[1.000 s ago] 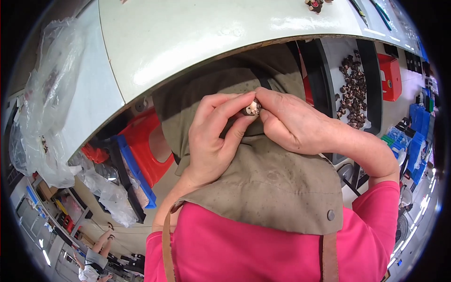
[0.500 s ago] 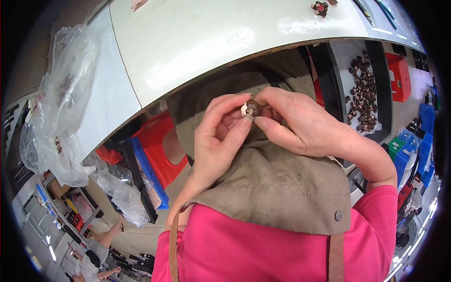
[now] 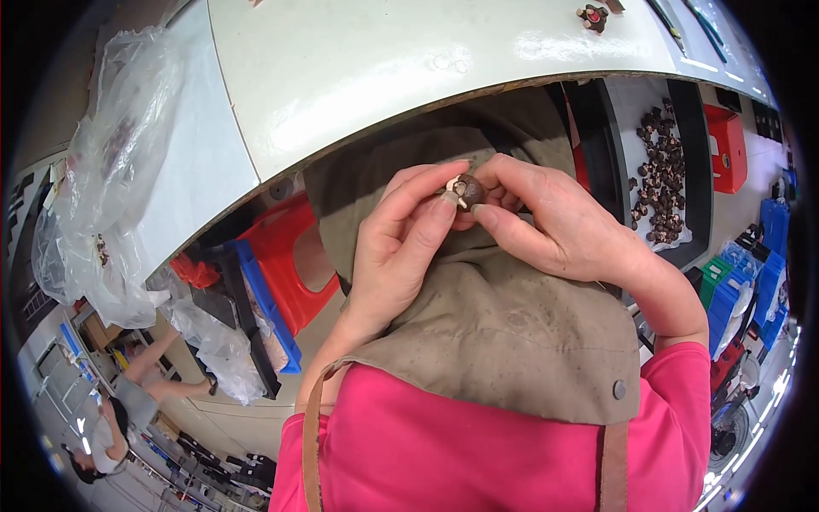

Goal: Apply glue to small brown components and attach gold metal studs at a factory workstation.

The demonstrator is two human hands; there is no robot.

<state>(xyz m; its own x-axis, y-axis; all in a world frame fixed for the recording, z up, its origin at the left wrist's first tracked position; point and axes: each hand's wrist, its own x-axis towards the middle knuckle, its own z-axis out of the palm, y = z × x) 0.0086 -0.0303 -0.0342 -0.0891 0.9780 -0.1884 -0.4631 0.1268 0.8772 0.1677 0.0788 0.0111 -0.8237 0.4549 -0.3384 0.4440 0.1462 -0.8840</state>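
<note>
The tabletop's (image 3: 341, 81) edge curves across ahead of your left grip (image 3: 392, 235) and right grip (image 3: 554, 218). Beyond it, you can pass between the bag (image 3: 119, 171) on the left and the figure (image 3: 592, 17) and tools (image 3: 706, 32) on the right. The tray's (image 3: 600, 141) near wall stands between your right grip and the pieces (image 3: 661, 171); from above they lie open to you.

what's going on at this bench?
Left hand and right hand hold a small brown-and-cream piece at their fingertips, above a brown apron. A small dark figure with red on it lies on the white table. To the right, a dark-sided tray holds many small brown pieces.
</note>
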